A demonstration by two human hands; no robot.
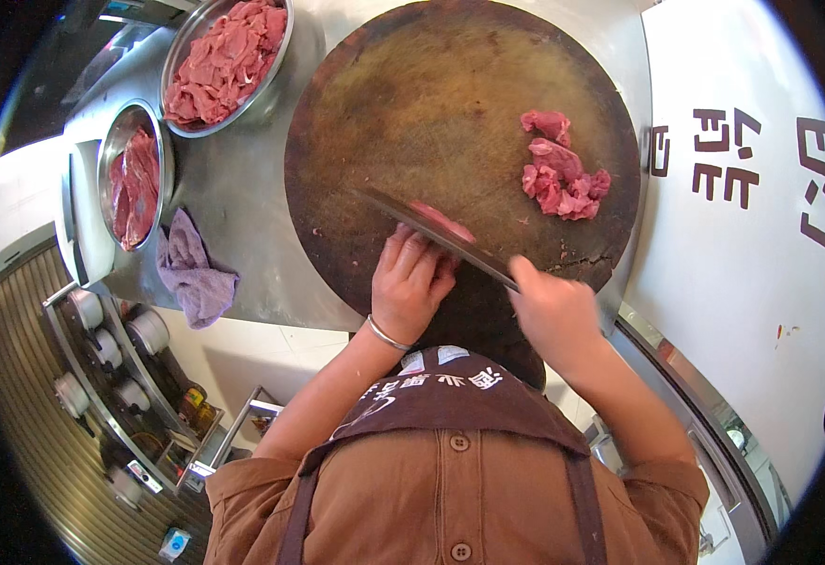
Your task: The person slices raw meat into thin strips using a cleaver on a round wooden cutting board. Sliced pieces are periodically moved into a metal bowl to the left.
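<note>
On the large round wooden chopping block point(412, 120), my right hand point(557, 311) grips the handle of a knife point(447, 240). Its blade slants from upper left to lower right. Close behind the blade, on my side, the bent fingers of my left hand point(412, 279) press down. A piece of raw red meat point(447, 220) shows along the far side of the blade; how much of it lies under my left fingers is hidden. Several cut chunks of raw meat point(564, 173) lie in a loose heap on the right part of the block.
Left of the block, a steel bowl point(279, 74) holds a pile of sliced meat. A smaller steel bowl point(166, 166) with larger meat pieces stands nearer, beside a purple cloth point(204, 279) at the steel table's edge. A white panel point(723, 275) bearing writing borders the right side.
</note>
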